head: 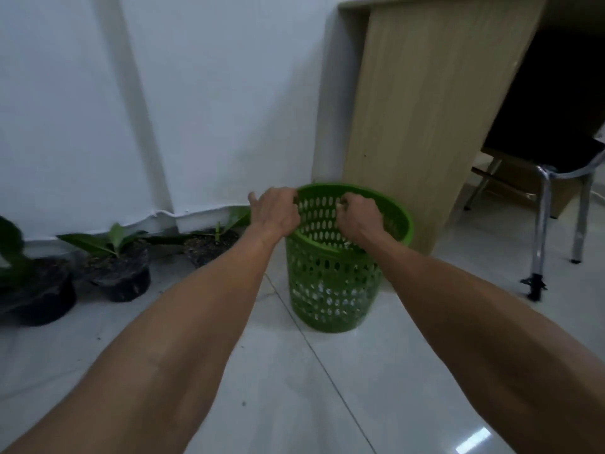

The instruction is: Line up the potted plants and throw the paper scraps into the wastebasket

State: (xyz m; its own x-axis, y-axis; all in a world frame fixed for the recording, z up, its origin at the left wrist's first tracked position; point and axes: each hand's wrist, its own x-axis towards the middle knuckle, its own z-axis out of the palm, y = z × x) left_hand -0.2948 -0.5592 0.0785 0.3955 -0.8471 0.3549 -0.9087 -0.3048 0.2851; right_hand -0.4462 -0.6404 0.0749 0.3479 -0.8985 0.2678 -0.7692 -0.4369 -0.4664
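A green perforated wastebasket (pixel 330 290) stands on the tiled floor beside the wall. White paper scraps (pixel 319 294) show through the holes near its bottom. My left hand (pixel 275 213) grips the basket's left rim, fingers curled over the edge. My right hand (pixel 358 219) is curled into a fist over the basket's mouth; whether it holds anything is hidden. Three potted plants in black pots stand in a row along the wall: one at the far left (pixel 32 290), one in the middle (pixel 118 270), one (pixel 209 245) partly behind my left forearm.
A wooden desk panel (pixel 419 126) rises right behind the basket. A metal-legged chair (pixel 556 204) stands at the right, with a small black clamp-like object (pixel 534 287) on the floor by its leg. The white wall (pixel 131 109) runs along the plants.
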